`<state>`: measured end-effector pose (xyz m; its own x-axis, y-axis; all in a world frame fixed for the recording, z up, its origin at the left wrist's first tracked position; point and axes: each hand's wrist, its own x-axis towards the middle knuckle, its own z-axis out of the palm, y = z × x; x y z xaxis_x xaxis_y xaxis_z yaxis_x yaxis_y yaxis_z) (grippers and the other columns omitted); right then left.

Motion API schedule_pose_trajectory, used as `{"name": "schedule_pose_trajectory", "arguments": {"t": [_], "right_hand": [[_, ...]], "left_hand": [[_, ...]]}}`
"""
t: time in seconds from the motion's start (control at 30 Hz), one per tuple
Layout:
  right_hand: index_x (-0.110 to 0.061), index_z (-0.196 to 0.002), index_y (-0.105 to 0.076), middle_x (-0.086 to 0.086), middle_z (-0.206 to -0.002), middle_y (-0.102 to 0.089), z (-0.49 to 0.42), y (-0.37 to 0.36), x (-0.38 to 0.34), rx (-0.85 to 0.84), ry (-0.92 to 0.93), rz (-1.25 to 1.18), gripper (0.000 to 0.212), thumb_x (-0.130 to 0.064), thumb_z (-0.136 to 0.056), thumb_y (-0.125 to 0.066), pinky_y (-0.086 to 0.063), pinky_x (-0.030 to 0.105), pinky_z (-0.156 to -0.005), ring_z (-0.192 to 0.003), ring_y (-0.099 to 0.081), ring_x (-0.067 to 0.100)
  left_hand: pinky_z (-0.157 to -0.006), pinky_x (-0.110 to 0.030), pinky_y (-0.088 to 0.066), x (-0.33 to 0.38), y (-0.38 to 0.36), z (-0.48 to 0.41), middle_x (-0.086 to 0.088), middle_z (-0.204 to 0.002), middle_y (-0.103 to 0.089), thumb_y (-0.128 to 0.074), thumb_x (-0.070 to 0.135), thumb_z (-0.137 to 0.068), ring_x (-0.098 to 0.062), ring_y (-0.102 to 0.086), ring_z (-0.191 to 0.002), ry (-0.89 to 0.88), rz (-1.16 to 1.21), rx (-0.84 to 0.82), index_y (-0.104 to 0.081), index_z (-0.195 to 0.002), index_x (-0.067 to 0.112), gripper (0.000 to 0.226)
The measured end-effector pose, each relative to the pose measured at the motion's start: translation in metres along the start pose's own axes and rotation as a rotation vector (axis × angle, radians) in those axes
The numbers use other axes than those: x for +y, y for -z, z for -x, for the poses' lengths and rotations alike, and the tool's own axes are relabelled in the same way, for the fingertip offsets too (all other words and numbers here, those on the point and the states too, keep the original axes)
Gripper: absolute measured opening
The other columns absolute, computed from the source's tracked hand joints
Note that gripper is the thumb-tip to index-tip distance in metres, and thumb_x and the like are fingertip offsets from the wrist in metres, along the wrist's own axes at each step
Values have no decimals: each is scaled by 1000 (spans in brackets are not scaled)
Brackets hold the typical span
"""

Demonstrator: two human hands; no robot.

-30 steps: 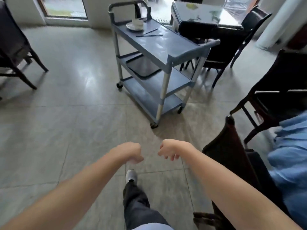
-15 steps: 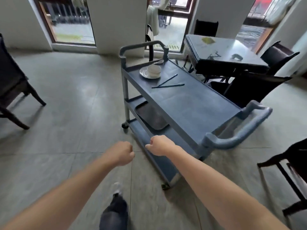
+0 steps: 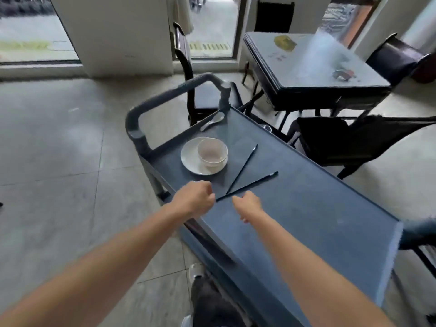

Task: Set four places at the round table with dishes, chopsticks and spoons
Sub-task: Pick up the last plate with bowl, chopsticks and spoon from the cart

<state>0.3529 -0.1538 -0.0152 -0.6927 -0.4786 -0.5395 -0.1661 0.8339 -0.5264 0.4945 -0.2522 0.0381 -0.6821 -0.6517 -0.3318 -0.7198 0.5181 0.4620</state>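
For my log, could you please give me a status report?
Left hand at chopstick tip, grip unclear; right hand loose, empty. Bowl on plate, spoon behind. Path clear.

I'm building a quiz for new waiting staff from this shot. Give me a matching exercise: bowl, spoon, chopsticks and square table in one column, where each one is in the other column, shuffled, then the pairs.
Things
1. bowl
2. spoon
3. chopsticks
4. square table

Places
A. lying in a V on the cart top, near ends by the left hand
B. beyond the cart, with dark chairs around it
C. standing on the white plate
D. at the cart's far rim, close to the cart handle

Pairs: 1-C, 2-D, 3-A, 4-B
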Motion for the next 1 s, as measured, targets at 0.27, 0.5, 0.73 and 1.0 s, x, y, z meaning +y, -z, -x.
{"name": "schedule_pose_trajectory", "arguments": {"t": [0.27,0.5,0.73,1.0], "right_hand": [[-8,-128,-42,19,-140,-31,-124,-3,-63,319,-330,-36,67,-47,-80,-69,-38,44,-91,-120,-40,45],[-13,-109,-48,20,-128,-40,-155,-6,-76,420,-283,-111,24,-7,-88,-59,-40,39,-89,-114,-44,37],[-4,-109,-49,15,-115,-54,-166,-11,-100,451,-421,-31,25,2,-85,-56,-44,36,-69,-84,-49,28],[0,-118,-51,17,-124,-57,-166,-23,-106,352,-512,235,29,-13,-93,-52,-53,41,-88,-109,-60,35]], "left_hand": [[-76,-40,-56,-9,75,-184,-3,-101,-71,-50,29,-91,-27,-64,-89,-42,29,104,-69,-99,20,23],[-77,-47,-55,-9,89,-299,-15,-94,-65,-47,15,-88,-40,-63,-91,-132,-101,64,-65,-95,7,21],[-93,-46,-44,-25,86,-379,-24,-124,-50,-51,6,-88,-43,-52,-113,-170,-201,-3,-50,-120,-1,33],[-72,-37,-44,-35,85,-407,-21,-108,-66,-61,14,-87,-40,-63,-101,-333,-369,-83,-62,-108,2,25]]}}
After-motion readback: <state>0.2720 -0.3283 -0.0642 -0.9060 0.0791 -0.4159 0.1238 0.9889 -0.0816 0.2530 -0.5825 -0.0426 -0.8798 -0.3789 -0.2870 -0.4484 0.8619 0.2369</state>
